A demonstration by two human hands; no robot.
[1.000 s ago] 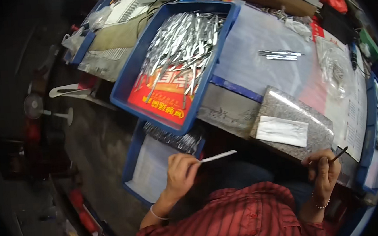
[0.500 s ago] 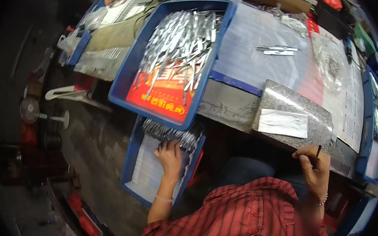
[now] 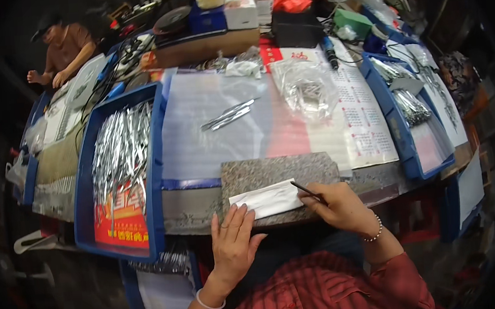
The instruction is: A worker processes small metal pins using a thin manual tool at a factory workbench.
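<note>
Nearest, a striped red sleeve on each forearm, coming in from the lower edge. Just beyond, left hand point(image 3: 234, 242) lying flat and released, fingers spread, grasping nothing, fingertips at the near edge of the speckled stone slab point(image 3: 278, 175) and just beside the white paper piece point(image 3: 265, 199). Half a second ago down in the lower blue tray point(image 3: 131, 285) under the surface; a second ago pinching a white strip there. Now lifted clear of that tray and empty.

To the right, right hand point(image 3: 339, 205) clenched around a thin dark stick point(image 3: 305, 189), tip touching the right end of the white paper piece. Earlier off by the slab's right corner, stick raised; now drawn in over the slab. Judged from this: fetching over, white paper piece lying on the slab's near half, both hands gathered at it, stick about to work on it.

Farther out on the surface point(image 3: 193, 208), at left a large blue tray point(image 3: 155, 162) heaped with silvery packets; in the middle two silvery packets point(image 3: 227, 115) lying alone on a clear sheet; a crumpled clear bag point(image 3: 306, 89) right of them; another blue tray point(image 3: 400, 136) at the right edge. Farthest, top left, another person point(image 3: 64, 47) at work with both hands down.
</note>
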